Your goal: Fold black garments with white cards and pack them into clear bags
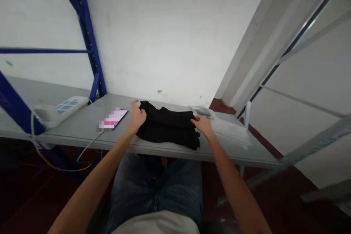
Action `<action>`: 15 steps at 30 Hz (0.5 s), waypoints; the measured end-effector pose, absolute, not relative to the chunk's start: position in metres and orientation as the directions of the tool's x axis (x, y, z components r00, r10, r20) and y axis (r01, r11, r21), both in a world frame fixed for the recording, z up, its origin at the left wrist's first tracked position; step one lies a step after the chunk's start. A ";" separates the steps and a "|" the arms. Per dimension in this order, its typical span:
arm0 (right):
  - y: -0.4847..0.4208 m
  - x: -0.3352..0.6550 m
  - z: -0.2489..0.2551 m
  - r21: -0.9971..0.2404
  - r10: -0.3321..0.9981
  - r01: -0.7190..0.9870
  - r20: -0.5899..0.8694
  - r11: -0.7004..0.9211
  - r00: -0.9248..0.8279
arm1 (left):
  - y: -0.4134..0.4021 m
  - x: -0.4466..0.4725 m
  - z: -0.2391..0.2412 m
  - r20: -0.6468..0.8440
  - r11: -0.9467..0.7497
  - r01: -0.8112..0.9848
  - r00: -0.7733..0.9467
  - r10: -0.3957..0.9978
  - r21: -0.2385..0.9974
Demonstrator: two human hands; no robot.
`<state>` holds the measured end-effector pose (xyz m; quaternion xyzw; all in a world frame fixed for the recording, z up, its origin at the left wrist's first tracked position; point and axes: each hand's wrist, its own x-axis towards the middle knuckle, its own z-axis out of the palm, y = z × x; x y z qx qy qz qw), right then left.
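A black folded garment (168, 126) lies on the grey shelf board (115, 100) in front of me; its exact kind cannot be made out. My left hand (137, 117) grips its upper left corner, thumb and fingers closing on the cloth. At the right edge, my right hand (201, 123) pinches the fabric between thumb and fingers. The cloth is spread sideways between both hands, with a fold line running along its length. Just beyond my right hand lies a clear plastic bag (231, 131), partly covered by that hand.
Left of the garment lies a phone (113, 120) with a white cable (89, 144) hanging over the front edge. A white power strip (68, 108) sits farther left. Blue rack posts (87, 33) stand at the left, a metal frame (274, 69) at the right, a white wall (164, 44) behind.
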<state>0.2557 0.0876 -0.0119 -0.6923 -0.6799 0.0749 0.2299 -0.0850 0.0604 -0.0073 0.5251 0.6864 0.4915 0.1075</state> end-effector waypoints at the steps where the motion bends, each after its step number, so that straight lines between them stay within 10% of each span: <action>1: 0.088 0.260 -0.013 -0.417 0.975 0.908 0.212 0.032 0.063 | 0.059 -0.085 -0.008 0.368 -0.034 0.618 -0.422 0.828 0.786; 8: 0.081 0.267 -0.036 -0.394 0.968 0.918 0.245 0.049 0.054 | 0.035 -0.080 -0.011 0.587 -0.035 0.932 -0.199 0.785 0.362; 15: 0.088 0.266 -0.024 -0.542 0.952 0.830 0.304 0.129 0.050 | 0.056 -0.097 -0.004 0.411 -0.207 0.972 0.143 0.900 0.114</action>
